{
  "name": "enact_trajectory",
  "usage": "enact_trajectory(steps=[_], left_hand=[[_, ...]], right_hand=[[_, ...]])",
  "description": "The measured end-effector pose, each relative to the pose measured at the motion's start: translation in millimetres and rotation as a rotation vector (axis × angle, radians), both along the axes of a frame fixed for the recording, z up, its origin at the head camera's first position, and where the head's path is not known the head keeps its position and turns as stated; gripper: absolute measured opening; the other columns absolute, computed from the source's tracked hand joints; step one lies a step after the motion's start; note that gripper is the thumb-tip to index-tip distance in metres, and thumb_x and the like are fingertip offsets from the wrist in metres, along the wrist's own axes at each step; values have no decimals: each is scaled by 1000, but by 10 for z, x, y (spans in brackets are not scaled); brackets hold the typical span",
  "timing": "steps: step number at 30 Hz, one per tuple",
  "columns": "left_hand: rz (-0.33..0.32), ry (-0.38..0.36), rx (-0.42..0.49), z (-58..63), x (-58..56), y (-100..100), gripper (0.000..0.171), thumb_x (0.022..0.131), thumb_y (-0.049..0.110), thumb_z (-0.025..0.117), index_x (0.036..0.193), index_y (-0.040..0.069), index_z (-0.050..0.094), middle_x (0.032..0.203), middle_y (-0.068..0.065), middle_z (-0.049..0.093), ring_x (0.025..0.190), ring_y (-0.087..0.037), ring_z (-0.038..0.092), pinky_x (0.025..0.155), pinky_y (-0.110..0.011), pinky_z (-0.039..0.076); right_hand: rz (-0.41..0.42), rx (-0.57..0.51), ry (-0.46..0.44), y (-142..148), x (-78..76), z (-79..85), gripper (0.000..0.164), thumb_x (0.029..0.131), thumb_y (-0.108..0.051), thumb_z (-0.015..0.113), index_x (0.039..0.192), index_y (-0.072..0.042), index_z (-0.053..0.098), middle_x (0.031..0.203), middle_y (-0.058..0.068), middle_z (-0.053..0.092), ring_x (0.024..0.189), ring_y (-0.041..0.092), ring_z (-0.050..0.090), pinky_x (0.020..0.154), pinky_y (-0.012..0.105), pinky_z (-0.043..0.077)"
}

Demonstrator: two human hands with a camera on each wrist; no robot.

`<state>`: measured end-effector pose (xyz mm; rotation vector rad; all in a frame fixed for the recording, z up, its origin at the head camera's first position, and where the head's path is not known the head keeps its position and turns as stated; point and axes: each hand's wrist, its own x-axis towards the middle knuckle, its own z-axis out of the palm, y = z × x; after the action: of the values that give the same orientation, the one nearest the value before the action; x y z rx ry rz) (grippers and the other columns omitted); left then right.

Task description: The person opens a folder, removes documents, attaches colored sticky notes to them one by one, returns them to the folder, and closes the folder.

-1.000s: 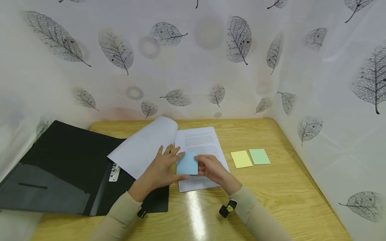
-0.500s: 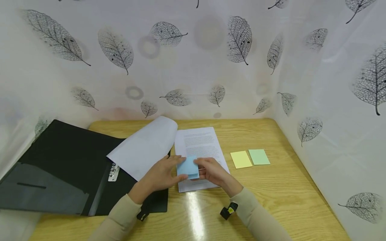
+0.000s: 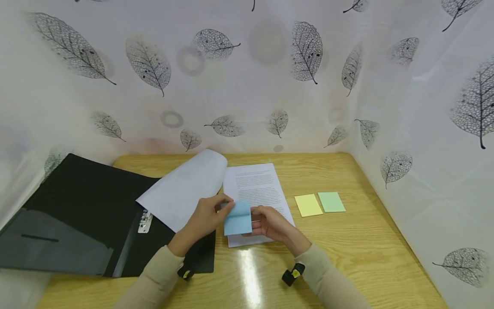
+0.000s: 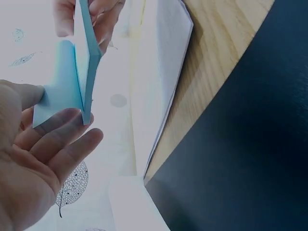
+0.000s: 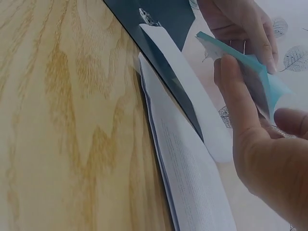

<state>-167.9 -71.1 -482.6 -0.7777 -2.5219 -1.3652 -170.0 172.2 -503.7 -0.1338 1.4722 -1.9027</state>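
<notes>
A pad of blue sticky notes (image 3: pixel 237 226) is held up over a printed sheet (image 3: pixel 257 182) in the middle. My right hand (image 3: pixel 273 224) grips the pad from its right side, fingers bent behind it. The left hand (image 3: pixel 204 219) pinches the pad's top note (image 4: pixel 58 94) between thumb and fingers. In the left wrist view this note is lifted away from the rest of the pad (image 4: pixel 87 57), still joined along one edge. From the right wrist side, the pad's underside (image 5: pixel 252 79) shows between the two hands.
A black ring binder (image 3: pixel 96 193) lies spread on the left, its metal clip (image 3: pixel 145 221) partly covered by a turned white sheet (image 3: pixel 185 184). To the right are yellow sticky notes (image 3: pixel 308 205) and green sticky notes (image 3: pixel 332 201) on the wooden table (image 3: pixel 370 253).
The left hand has gone from spread fingers beside the pad to pinching the top note and lifting it. The pad has tipped and come slightly nearer, still held by the right hand.
</notes>
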Motion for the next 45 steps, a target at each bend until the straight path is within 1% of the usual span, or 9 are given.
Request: enact_trajectory(steps=[7, 13, 20, 26, 31, 33, 37, 41, 45], left_hand=[[45, 14, -18, 40, -47, 16, 10, 100, 17, 75, 103, 8, 78, 87, -3, 78, 61, 0, 53, 56, -20, 47], [149, 59, -59, 38, -94, 46, 16, 96, 21, 79, 104, 7, 81, 56, 4, 54, 48, 1, 34, 45, -21, 28], [285, 88, -91, -9, -130, 91, 19, 95, 22, 80, 103, 5, 82, 61, -4, 66, 45, -1, 32, 44, -23, 28], [357, 56, -97, -19, -152, 148, 16, 96, 23, 79, 95, 7, 81, 71, -5, 74, 50, -8, 42, 49, -25, 35], [380, 51, -86, -26, -176, 193, 18, 97, 23, 78, 94, 5, 81, 83, -9, 80, 62, -20, 66, 58, -38, 53], [398, 72, -53, -26, -205, 189, 18, 97, 22, 77, 96, 4, 80, 87, -12, 81, 68, -26, 73, 63, -43, 58], [376, 112, 35, -14, -263, 152, 16, 99, 19, 75, 99, 4, 79, 85, -11, 80, 70, -26, 73, 65, -43, 60], [265, 110, 50, -12, -276, 123, 14, 100, 19, 74, 101, 6, 79, 80, -7, 77, 63, -15, 64, 59, -30, 53], [225, 92, 27, -36, -267, 117, 14, 101, 18, 74, 101, 5, 80, 80, -5, 78, 61, -8, 61, 58, -23, 50]], right_hand=[[27, 10, 76, -1, 20, -63, 51, 106, -1, 48, 153, 14, 40, 146, 30, 59, 118, 28, 72, 98, 45, 61], [4, 97, 113, -19, 77, -49, 34, 102, -1, 57, 132, 15, 61, 118, 15, 74, 105, 25, 76, 92, 46, 63], [13, 165, 145, -4, 147, -24, 29, 102, -3, 59, 125, 14, 65, 112, 14, 77, 99, 20, 77, 87, 38, 65], [7, 224, 165, 17, 206, -21, 25, 100, -6, 63, 117, 12, 69, 110, 12, 78, 96, 17, 77, 84, 33, 65], [12, 221, 182, 50, 259, -36, 12, 100, -7, 64, 91, 1, 67, 81, -3, 70, 77, 6, 67, 70, 22, 60], [35, 224, 193, 76, 295, -57, 24, 100, -7, 65, 78, -6, 56, 68, -8, 56, 67, 3, 56, 63, 19, 53], [94, 255, 202, 154, 377, -109, 40, 99, -6, 66, 71, -13, 39, 59, -12, 38, 65, 2, 53, 61, 19, 49], [90, 264, 210, 236, 401, -116, 23, 101, -7, 65, 82, -9, 52, 65, -12, 56, 76, 4, 64, 65, 20, 54], [47, 263, 212, 340, 338, -97, 12, 102, -9, 64, 107, 2, 60, 84, -3, 74, 82, 7, 69, 70, 23, 59]])
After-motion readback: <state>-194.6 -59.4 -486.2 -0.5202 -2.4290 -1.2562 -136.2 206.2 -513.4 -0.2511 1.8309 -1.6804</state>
